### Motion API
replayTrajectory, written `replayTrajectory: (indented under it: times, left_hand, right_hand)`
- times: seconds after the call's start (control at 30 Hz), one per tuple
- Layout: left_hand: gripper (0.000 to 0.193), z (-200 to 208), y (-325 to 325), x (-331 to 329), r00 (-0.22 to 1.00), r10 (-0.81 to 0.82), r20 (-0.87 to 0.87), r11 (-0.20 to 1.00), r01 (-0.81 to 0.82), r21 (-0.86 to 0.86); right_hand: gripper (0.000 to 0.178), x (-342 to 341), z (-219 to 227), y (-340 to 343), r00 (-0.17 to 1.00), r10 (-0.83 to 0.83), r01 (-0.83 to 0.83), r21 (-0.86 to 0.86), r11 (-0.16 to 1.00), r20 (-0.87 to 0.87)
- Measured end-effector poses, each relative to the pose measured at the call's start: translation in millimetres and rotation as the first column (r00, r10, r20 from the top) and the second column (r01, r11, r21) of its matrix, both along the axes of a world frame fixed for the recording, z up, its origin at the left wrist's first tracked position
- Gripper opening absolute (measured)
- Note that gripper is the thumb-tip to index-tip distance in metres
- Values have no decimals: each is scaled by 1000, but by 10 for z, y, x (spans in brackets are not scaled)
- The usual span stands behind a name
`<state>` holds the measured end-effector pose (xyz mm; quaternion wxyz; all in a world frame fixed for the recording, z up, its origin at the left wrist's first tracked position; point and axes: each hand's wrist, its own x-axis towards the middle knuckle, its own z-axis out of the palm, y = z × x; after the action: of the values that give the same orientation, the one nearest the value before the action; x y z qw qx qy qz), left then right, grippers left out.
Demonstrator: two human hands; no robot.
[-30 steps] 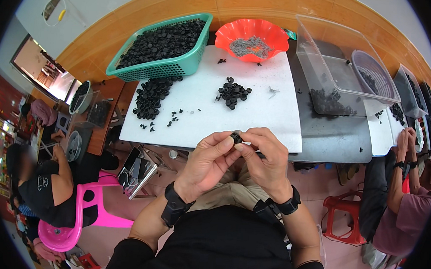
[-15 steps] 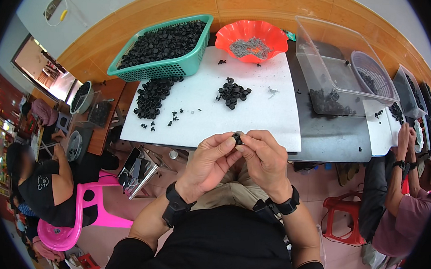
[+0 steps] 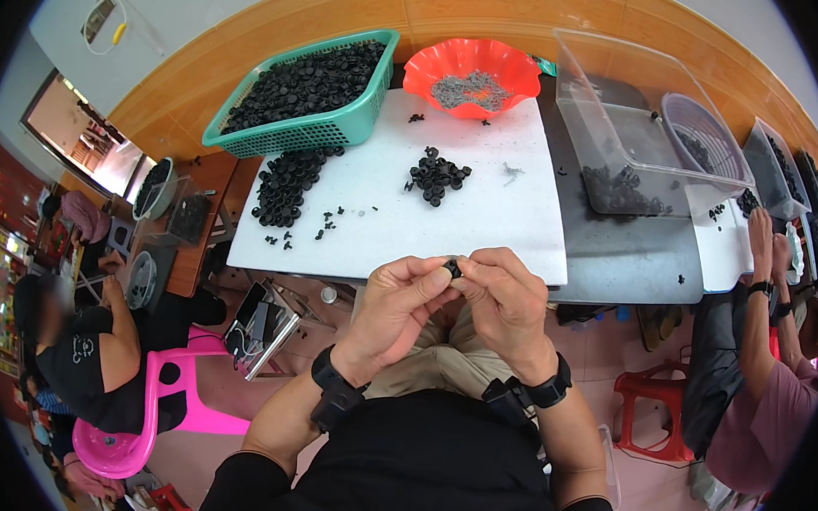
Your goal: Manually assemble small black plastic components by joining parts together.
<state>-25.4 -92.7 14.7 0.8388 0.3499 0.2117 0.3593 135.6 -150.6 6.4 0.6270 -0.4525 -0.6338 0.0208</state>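
Observation:
Between the fingertips of both hands I hold a small round black plastic part (image 3: 452, 268), just off the front edge of the white board (image 3: 485, 232). My left hand (image 3: 401, 302) pinches it from one side, and my right hand (image 3: 504, 303) from the other. Fingers cover much of the part. Beyond my hands lies a loose heap of black plastic parts (image 3: 438, 175). A larger pile of round black caps (image 3: 287, 190) spreads at the left of the board, with several tiny black pieces (image 3: 327, 224) scattered beside it.
A green basket (image 3: 366, 112) of black caps and a red scalloped bowl (image 3: 420, 69) of small grey pins stand at the back. To the right is a clear plastic bin (image 3: 608, 71). Co-workers sit at both sides, near a pink chair (image 3: 217, 403) and a red stool (image 3: 648, 411).
My hands stay together on the black part, with only slight finger movement. The view has shifted slightly. At the right, the co-worker's hands have moved a little farther away over the table.

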Motion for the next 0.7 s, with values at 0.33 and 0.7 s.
replayTrajectory:
  times: [0.33, 0.7]
  left_hand:
    - [12, 28, -57, 57, 998, -17, -65, 999, 19, 35]
    - [11, 0, 3, 68, 998, -49, -32, 998, 51, 46]
  right_hand:
    - [19, 49, 14, -41, 998, 33, -37, -56, 998, -61]
    - [25, 114, 54, -20, 997, 58, -66, -134, 989, -59]
